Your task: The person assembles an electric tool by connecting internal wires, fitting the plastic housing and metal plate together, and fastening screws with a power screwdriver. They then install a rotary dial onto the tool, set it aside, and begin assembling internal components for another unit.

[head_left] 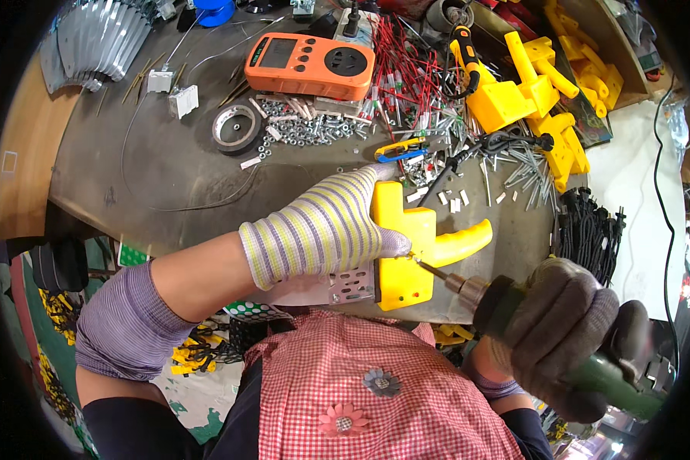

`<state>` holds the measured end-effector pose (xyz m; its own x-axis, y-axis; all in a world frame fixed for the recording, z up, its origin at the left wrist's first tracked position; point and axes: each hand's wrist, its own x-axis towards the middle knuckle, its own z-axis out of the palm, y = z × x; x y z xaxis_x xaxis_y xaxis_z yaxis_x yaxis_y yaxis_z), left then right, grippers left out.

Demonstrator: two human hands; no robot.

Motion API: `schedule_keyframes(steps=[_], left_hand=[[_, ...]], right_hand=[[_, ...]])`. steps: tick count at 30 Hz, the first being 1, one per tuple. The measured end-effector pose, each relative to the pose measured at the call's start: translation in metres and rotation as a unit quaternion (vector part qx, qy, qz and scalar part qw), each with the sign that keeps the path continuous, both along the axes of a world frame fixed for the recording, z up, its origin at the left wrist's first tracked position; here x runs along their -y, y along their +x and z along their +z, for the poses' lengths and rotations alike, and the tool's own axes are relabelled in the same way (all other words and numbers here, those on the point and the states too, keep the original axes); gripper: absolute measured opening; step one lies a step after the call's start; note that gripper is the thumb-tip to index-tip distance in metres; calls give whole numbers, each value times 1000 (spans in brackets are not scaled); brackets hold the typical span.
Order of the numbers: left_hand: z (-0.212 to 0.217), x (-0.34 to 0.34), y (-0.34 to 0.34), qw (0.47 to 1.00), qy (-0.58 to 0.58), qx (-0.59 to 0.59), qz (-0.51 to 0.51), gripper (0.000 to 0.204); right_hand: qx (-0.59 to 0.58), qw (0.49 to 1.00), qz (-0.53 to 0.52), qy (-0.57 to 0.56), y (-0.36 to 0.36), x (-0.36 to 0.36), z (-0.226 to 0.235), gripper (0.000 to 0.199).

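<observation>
My left hand (322, 226), in a white glove with yellow and grey stripes, grips a yellow plastic tool housing (405, 285) by its left side. The housing has a curved handle pointing right and small screws in its face. A perforated grey metal plate (350, 287) adjoins its left edge. In a dark grey glove, my right hand (563, 326) is wrapped round a dark green power screwdriver (602, 382). The tool's long bit reaches a spot on the housing beside my left thumb; whether it sits in a screw head is too small to tell.
Beyond the housing lie a blue-and-yellow cutter (401, 149), black tape (236, 127), an orange meter (310, 65), piled nuts (314, 132) and red wires (406, 65). More yellow housings (506, 103) stand at the far right. Black cables (588, 238) are bundled at the right edge.
</observation>
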<state>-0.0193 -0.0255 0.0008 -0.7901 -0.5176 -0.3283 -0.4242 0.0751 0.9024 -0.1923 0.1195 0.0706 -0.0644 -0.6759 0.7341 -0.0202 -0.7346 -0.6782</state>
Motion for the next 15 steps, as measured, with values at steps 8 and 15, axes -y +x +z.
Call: schedule_keyframes(steps=[8,15], left_hand=[[-7,1,2,1000,2,22,5,90],[-4,5,8,999,51,2,-18,91]], right_hand=[[78,996,37,-14,21,6,-18,45],[58,989,135,-14,7,10,-30,36]])
